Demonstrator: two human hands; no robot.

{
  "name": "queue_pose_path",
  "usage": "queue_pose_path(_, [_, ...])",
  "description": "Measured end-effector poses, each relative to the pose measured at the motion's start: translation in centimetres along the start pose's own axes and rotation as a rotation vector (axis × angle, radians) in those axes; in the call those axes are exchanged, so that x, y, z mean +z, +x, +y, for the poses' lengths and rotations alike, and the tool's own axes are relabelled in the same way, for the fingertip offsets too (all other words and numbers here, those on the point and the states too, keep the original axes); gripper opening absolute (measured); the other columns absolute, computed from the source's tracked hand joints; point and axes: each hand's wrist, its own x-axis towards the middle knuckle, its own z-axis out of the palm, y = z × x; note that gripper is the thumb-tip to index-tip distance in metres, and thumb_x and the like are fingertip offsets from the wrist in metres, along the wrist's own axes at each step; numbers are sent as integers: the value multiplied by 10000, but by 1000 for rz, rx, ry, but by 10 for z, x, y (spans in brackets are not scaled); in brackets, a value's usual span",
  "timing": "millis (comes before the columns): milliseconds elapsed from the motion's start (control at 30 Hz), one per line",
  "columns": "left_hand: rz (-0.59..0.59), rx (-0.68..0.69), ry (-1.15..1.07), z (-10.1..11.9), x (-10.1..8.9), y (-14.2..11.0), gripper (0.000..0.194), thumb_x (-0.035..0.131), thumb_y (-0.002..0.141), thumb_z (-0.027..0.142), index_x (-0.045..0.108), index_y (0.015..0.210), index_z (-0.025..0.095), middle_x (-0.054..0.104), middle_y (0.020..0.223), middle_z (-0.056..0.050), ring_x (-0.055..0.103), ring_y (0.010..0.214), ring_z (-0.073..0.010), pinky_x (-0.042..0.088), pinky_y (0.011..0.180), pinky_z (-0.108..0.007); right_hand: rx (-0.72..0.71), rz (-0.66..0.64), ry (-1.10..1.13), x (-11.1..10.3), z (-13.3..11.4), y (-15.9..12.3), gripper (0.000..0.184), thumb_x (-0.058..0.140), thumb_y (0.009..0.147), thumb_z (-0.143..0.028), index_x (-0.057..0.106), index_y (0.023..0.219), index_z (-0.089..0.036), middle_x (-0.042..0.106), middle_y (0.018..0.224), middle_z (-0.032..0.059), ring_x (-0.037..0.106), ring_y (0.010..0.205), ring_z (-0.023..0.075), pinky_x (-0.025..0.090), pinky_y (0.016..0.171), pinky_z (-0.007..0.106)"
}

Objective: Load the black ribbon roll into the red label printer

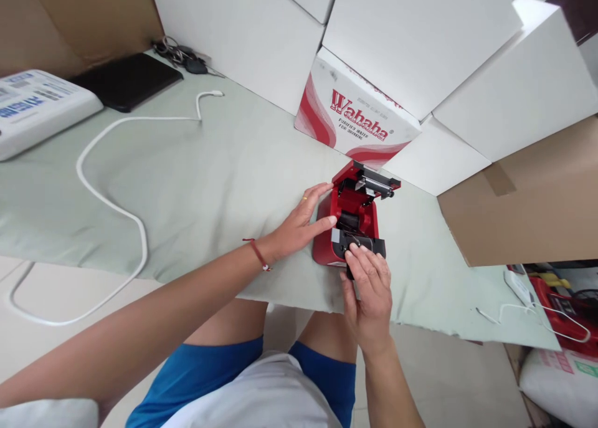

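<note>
A small red device with a raised lid, which looks like a label or receipt printer point(323, 244), stands near the front edge of the cloth-covered table. Inside it a dark roll-like part point(348, 221) shows, and a black roller point(377, 185) is fixed under the lid. My left hand point(303, 219) grips its left side, thumb on the rim and fingers along the wall by the hinge. At the front, my right hand point(369, 278) has its fingertips on the black front piece point(343, 244), thumb lower down. The fingers partly hide that piece.
Behind the device are a Wahaha water carton point(359, 113) and stacked white boxes point(383, 35). A white cable point(112, 207) loops over the left side and off the front edge. Keys point(187, 57), a black tablet-like slab point(135, 82) and a white case point(44, 113) lie far left.
</note>
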Motion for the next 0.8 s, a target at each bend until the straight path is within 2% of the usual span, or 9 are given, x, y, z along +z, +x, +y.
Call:
queue_pose_path(133, [119, 9, 76, 15, 1, 17, 685, 454, 1104, 639, 415, 1679, 269, 377, 1804, -123, 310, 1712, -315, 217, 1434, -552, -30, 105, 32, 7, 4, 1, 624, 577, 1050, -63, 557, 1623, -310, 764, 1483, 87, 659, 1448, 231, 464, 1258, 479])
queue_pose_path(233, [141, -19, 60, 30, 2, 38, 649, 372, 1135, 601, 441, 1668, 238, 409, 1805, -117, 324, 1717, -284, 203, 1441, -496, -28, 116, 49, 9, 4, 1, 590, 556, 1047, -51, 590, 1585, -291, 766, 1475, 91, 659, 1441, 235, 467, 1254, 485])
queue_pose_path(300, [132, -40, 20, 39, 4, 50, 638, 369, 1139, 572, 468, 1648, 201, 448, 1785, -133, 376, 1694, -281, 241, 1428, -478, -27, 122, 76, 9, 3, 2, 571, 552, 1056, -67, 598, 1578, -295, 768, 1464, 93, 662, 1429, 244, 487, 1239, 495])
queue_pose_path(400, [166, -34, 19, 50, 6, 59, 599, 362, 1141, 561, 586, 1537, 171, 600, 1657, -148, 527, 1579, -290, 338, 1378, -484, -10, 159, 121, 6, 2, 5, 538, 587, 1047, -63, 643, 1529, -295, 743, 1476, 120, 665, 1387, 261, 562, 1152, 491])
queue_pose_path(500, [189, 48, 79, 57, 6, 52, 611, 327, 1144, 603, 739, 1294, 177, 753, 1410, -131, 665, 1378, -280, 449, 1280, -471, -6, 205, 127, 2, 3, 7, 502, 637, 1018, -40, 694, 1450, -290, 699, 1487, 146, 669, 1327, 272, 604, 1058, 483])
queue_pose_path(567, [169, 140, 110, 58, 5, 42, 639, 328, 1140, 638, 782, 1163, 189, 794, 1280, -123, 714, 1264, -273, 510, 1201, -459, -26, 219, 144, -1, 5, 7, 486, 644, 1008, -36, 702, 1427, -277, 698, 1438, 149, 672, 1291, 274, 614, 1030, 482])
queue_pose_path(633, [134, 233, 131, 54, 4, 30, 625, 348, 1142, 639, 798, 1123, 205, 822, 1227, -110, 745, 1231, -270, 498, 1213, -478, -52, 228, 161, -1, 8, 5, 465, 657, 1003, -40, 711, 1408, -262, 718, 1353, 138, 675, 1247, 270, 618, 1025, 479])
queue_pose_path(733, [59, 340, 176, 39, 3, 15, 557, 394, 1158, 568, 823, 1028, 238, 871, 1146, -71, 797, 1200, -255, 379, 1327, -524, -89, 230, 157, 1, 12, 1, 428, 689, 996, -50, 728, 1373, -247, 741, 1265, 121, 670, 1191, 265, 613, 1038, 485])
queue_pose_path(800, [18, 397, 190, 27, 2, 8, 508, 411, 1166, 490, 835, 1028, 247, 881, 1176, -77, 805, 1230, -256, 434, 1283, -522, -106, 228, 163, 2, 14, 1, 428, 683, 995, -38, 732, 1365, -247, 750, 1245, 114, 668, 1169, 261, 615, 1023, 483])
